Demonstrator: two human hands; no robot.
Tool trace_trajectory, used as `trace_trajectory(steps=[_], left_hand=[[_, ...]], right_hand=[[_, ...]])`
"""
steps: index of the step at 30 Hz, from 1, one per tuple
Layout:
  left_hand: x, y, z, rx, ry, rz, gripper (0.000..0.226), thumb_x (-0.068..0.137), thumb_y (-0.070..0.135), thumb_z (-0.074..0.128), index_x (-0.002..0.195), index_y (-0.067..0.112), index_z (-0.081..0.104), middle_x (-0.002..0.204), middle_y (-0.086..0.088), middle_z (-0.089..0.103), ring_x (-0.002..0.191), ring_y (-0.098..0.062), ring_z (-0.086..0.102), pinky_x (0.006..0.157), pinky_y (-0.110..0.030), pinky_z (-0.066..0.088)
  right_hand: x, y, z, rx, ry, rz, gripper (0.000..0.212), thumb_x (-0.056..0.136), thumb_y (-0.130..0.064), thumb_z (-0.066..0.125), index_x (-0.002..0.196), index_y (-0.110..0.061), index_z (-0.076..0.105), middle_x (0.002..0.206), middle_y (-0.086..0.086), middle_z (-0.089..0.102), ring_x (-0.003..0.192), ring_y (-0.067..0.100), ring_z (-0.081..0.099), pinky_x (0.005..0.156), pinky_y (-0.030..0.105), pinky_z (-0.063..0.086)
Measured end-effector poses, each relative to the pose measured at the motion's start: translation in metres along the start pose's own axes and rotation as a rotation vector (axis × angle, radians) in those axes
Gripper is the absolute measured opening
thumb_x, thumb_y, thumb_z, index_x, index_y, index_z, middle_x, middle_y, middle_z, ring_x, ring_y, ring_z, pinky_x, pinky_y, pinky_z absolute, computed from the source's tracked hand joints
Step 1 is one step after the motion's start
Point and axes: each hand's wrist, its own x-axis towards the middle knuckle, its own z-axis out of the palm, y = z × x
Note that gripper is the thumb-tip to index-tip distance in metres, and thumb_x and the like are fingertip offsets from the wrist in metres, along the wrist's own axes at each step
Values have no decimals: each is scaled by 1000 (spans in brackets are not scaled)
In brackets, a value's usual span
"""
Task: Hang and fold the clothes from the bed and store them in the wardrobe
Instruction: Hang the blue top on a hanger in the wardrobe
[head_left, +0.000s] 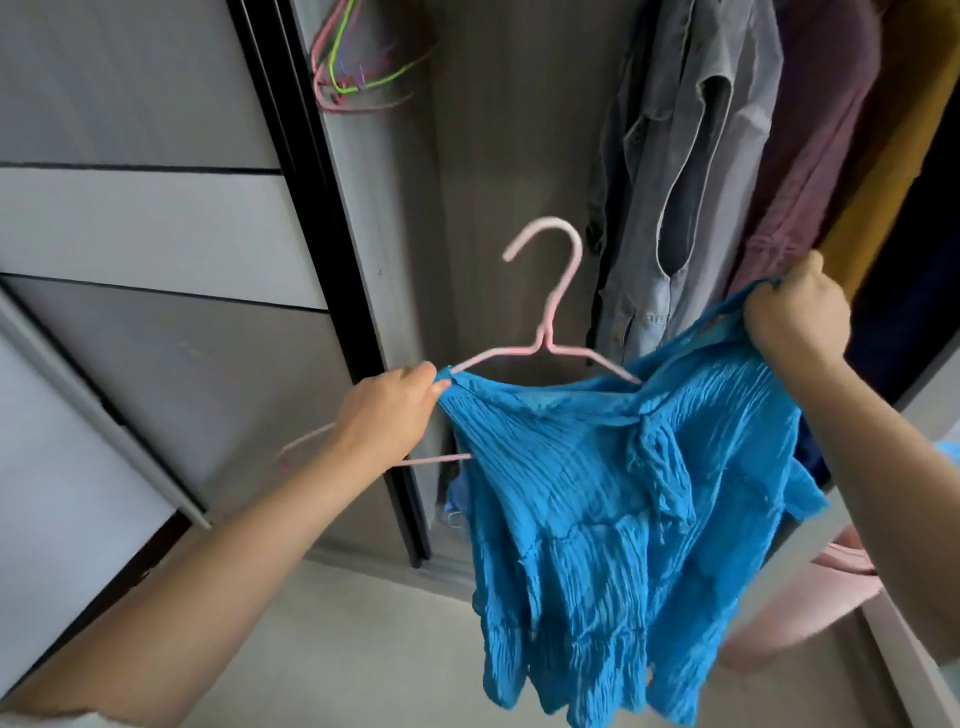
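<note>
Head view, only one: left hand (387, 410) pinches the blue crinkled top (613, 519) at its left shoulder edge, right where the pink hanger (545, 306) arm enters the fabric; can't tell if the fingers also hold the wire itself. Right hand (797, 312) is fisted round the top's other shoulder, lifted up and out to the right. Top is in the air in front of the open wardrobe (467, 156), partly threaded: hanger's right arm disappears under the neckline, its left end and bottom bar stick out bare behind the left wrist. Hook points up, not on any rail. Risks, my guess: right shoulder not seated, so letting go could let the top slide off that side; the wide neckline may slip down the arm; loose ties in the middle could snag on the wire. Counts: one blue top, one pink hanger in use, a bunch of spare hangers (353, 67) top left, number unclear, about four hung garments (691, 182) on the right, something pink (800, 603) low at the right, blurred.
</note>
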Motion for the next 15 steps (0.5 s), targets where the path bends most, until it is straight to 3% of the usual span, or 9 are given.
trace_trajectory(steps=[2, 5, 8, 10, 11, 13, 15], left_hand=[[3, 7, -1, -112, -1, -161, 32, 98, 19, 41, 71, 2, 46, 62, -17, 52, 59, -35, 50, 54, -32, 23], [11, 11, -2, -200, 4, -267, 29, 99, 21, 37, 74, 6, 39, 71, -17, 51, 70, -34, 48, 58, -32, 16], [15, 15, -10, -277, 44, -208, 27, 99, 21, 40, 107, 0, 54, 78, -15, 56, 74, -34, 52, 60, -33, 24], [18, 13, -14, -267, 50, -121, 36, 97, 27, 36, 112, 0, 56, 81, -15, 58, 78, -34, 55, 61, -33, 27], [20, 11, -16, -265, 51, -81, 42, 95, 31, 34, 107, -2, 57, 79, -14, 57, 78, -34, 56, 61, -32, 28], [23, 6, -20, -306, 55, -26, 57, 87, 43, 28, 96, -4, 58, 73, -11, 54, 73, -32, 53, 60, -33, 31], [25, 0, -23, -366, 38, -12, 67, 80, 50, 21, 89, -5, 59, 68, -8, 50, 66, -27, 49, 61, -36, 36]], right_hand=[[-17, -6, 6, 31, -116, -65, 32, 91, -10, 36, 120, 4, 40, 121, 31, 50, 110, 44, 47, 84, 41, 37], [-47, -11, 23, 76, -352, -228, 36, 92, -10, 39, 127, -2, 39, 119, 32, 52, 108, 42, 50, 86, 39, 38], [-59, -8, 35, 99, -622, -327, 33, 92, -24, 42, 119, -5, 46, 80, 21, 59, 73, 32, 55, 67, 31, 40], [-51, -6, 32, 143, -559, -366, 31, 93, -31, 47, 92, -1, 57, 60, 9, 50, 61, 27, 50, 60, 28, 38], [-41, -4, 28, 136, -408, -411, 32, 91, -31, 52, 87, 0, 59, 63, 9, 52, 68, 28, 53, 65, 30, 38], [-22, -4, 21, 55, -184, -560, 33, 86, -21, 64, 108, 3, 59, 94, 18, 61, 98, 35, 54, 86, 35, 37], [-7, -3, 19, -88, -312, -650, 51, 83, -19, 67, 125, 4, 49, 116, 21, 56, 112, 36, 49, 95, 36, 33]])
